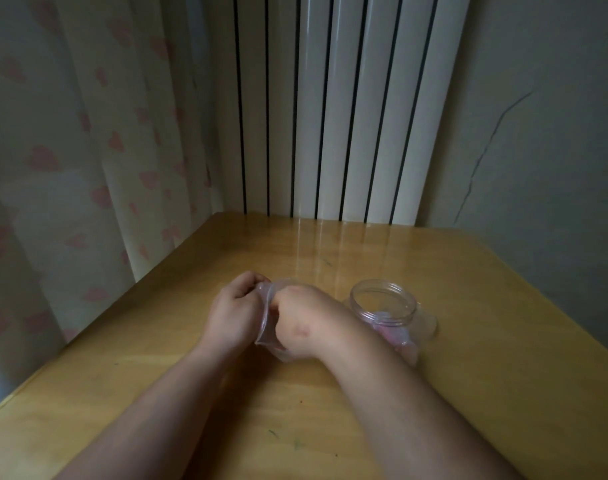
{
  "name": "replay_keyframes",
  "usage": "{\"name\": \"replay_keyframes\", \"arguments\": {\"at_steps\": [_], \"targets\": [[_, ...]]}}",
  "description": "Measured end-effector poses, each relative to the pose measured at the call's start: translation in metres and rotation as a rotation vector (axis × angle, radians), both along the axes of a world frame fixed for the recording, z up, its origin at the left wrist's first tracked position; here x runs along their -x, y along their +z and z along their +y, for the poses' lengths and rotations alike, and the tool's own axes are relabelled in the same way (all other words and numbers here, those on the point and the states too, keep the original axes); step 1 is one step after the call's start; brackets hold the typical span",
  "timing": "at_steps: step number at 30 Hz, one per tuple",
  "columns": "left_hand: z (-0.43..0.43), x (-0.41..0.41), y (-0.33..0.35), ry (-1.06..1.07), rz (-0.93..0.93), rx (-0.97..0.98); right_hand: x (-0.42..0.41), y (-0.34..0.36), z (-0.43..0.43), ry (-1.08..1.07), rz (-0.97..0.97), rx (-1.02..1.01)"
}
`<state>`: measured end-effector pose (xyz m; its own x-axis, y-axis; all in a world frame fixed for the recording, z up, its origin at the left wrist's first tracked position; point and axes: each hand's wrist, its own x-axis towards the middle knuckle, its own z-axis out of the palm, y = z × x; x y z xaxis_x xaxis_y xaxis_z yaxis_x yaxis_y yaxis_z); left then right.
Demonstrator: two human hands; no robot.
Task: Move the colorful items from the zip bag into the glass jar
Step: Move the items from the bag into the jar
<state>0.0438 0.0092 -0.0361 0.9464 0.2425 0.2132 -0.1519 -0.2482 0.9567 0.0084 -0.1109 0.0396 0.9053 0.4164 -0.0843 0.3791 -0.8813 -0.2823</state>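
A clear zip bag [265, 320] stands between my two hands at the middle of the wooden table [486, 393]. My left hand [231, 311] pinches the bag's top edge on the left side. My right hand [304, 322] grips the bag's other side, fingers curled at its opening. A clear glass jar [387, 304] stands open, without a lid, just right of my right hand. Pinkish and pale colorful items [394, 336] show blurred through the plastic beside the jar's base, behind my right wrist; whether they lie in the bag or in the jar I cannot tell.
A white ribbed radiator [330, 105] rises behind the table's far edge. A curtain with pink hearts [87, 168] hangs along the table's left edge. A grey wall [545, 133] stands at the right.
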Motion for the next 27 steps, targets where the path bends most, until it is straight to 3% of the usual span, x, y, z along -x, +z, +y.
{"name": "replay_keyframes", "arguments": {"at_steps": [9,14,19,27], "targets": [[0.001,0.000,-0.002,-0.024,-0.013,-0.028,-0.016,-0.050,0.016,-0.122,-0.089,-0.177],[-0.001,0.001,-0.003,-0.029,-0.011,-0.042,-0.019,-0.052,0.015,-0.202,-0.010,-0.093],[-0.003,0.002,-0.002,-0.037,-0.013,-0.099,-0.016,-0.054,0.013,-0.120,-0.188,0.073],[-0.002,0.004,0.001,-0.014,0.003,-0.136,-0.019,-0.051,0.014,-0.229,-0.105,-0.088]]}}
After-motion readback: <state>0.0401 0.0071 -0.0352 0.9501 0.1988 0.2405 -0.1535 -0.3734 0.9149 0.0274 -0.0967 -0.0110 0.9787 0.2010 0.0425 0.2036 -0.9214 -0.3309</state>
